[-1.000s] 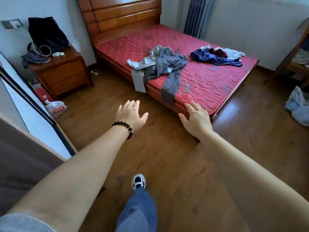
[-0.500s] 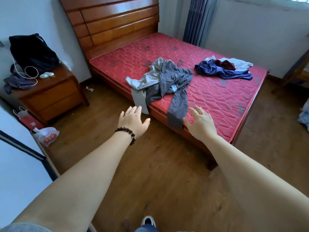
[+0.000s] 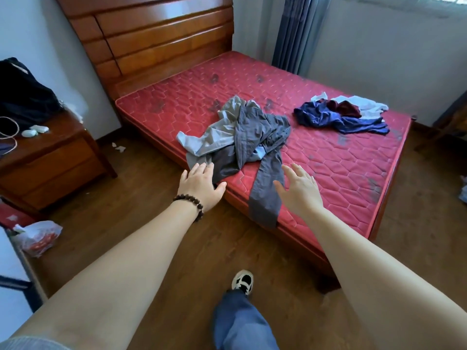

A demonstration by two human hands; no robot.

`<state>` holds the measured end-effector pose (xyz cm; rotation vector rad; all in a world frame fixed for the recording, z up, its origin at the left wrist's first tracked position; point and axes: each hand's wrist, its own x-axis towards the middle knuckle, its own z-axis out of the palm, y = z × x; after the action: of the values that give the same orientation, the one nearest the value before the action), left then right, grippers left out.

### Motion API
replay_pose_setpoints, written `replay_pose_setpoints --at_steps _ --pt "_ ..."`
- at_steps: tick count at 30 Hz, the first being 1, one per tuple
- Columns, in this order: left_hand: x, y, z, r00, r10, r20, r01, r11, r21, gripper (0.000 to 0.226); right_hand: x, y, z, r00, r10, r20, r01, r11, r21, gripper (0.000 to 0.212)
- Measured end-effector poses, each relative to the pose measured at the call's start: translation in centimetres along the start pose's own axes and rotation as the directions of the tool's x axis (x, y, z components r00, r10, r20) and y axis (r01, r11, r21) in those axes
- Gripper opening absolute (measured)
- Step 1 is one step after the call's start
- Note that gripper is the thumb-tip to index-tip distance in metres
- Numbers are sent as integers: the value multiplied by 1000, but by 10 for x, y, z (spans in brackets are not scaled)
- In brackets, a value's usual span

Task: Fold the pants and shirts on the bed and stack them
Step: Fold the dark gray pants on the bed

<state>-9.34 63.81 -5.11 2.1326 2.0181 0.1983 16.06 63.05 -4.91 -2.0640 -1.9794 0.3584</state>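
Both hands closer to the bed than 0.5 s ago. Left hand (image 3: 201, 184), fingers extended, holding nothing, now at the gray pants (image 3: 249, 145) hanging over the red mattress (image 3: 336, 168) edge; right hand (image 3: 300, 189) spread beside the dangling leg. Navy/white shirts pile (image 3: 340, 114) farther back. No readable writing.

Both arms outstretched, left hand (image 3: 199, 184) and right hand (image 3: 299, 189) open-fingered, seemingly empty

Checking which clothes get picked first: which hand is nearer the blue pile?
Right hand: the blue pile lies beyond it; left hand reaches the gray clothes' edge, farther off.
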Motion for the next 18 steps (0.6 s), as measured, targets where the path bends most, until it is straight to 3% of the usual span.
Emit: replay_pose_setpoints --at_steps 10,18 --pt "221 47 -6 998 34 54 -35 999 22 68 196 42 -13 996 87 23 -88 995 41 58" --pt "331 52 2 997 50 67 -50 999 0 70 294 63 -21 988 147 47 -149 988 33 59"
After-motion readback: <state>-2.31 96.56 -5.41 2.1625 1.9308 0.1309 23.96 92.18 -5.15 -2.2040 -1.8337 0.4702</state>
